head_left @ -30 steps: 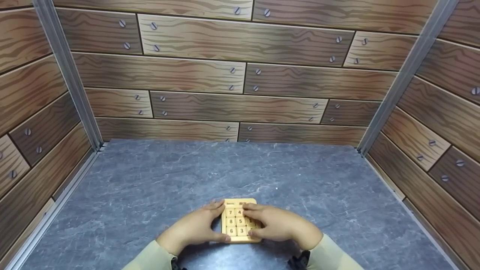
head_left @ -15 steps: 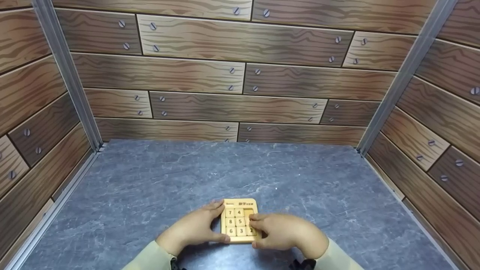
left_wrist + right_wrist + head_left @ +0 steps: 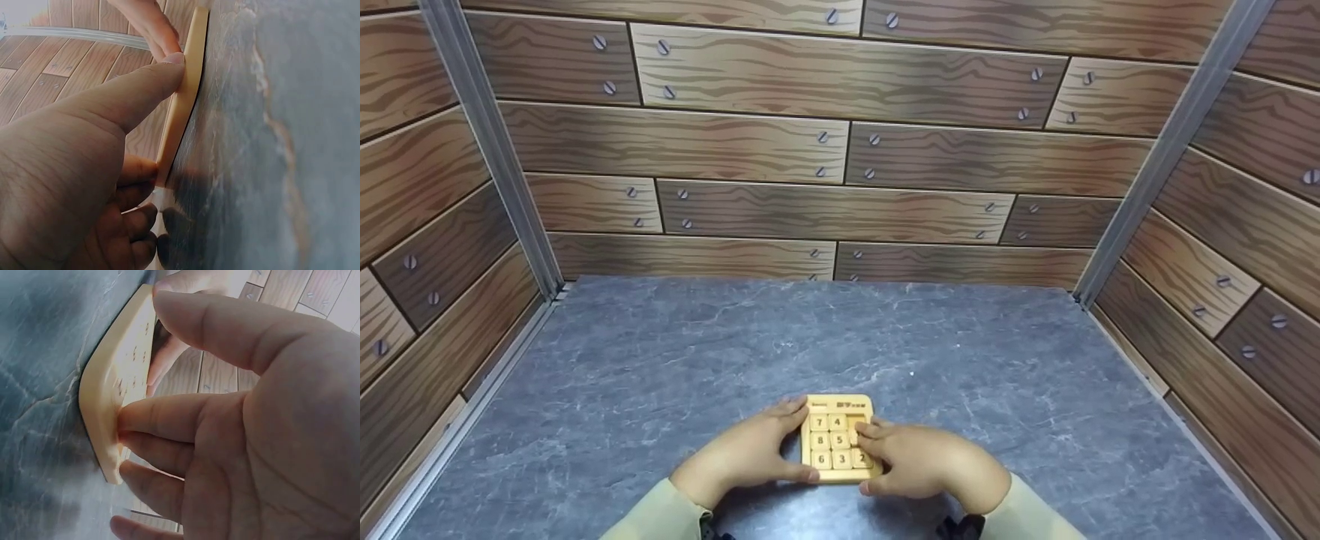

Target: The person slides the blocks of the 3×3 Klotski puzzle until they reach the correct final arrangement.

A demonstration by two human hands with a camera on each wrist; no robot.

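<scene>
Currently, the puzzle lies flat on the desk, close to the person and between the hands. Its numbered tiles read 7, 8, 6 in the left column and 4, 5, 3 in the middle one, from the far side nearward. In the right column, a gap shows at the far end and a 2 at the near end; the spot between is mostly covered, and its number cannot be read.

The left hand grips the puzzle's left side, thumb at the near corner, fingers at the far one. The right hand is extended, index and middle fingertips resting on the right column, thumb at the near right corner; it does not appear to grip.

The step in hand is judged to be shifting a tile in that column. A slide into the gap would call for light fingertip pressure directed away from the person, with the left hand as anchor.

Bare desk extends beyond, bounded by wood-patterned walls.
</scene>
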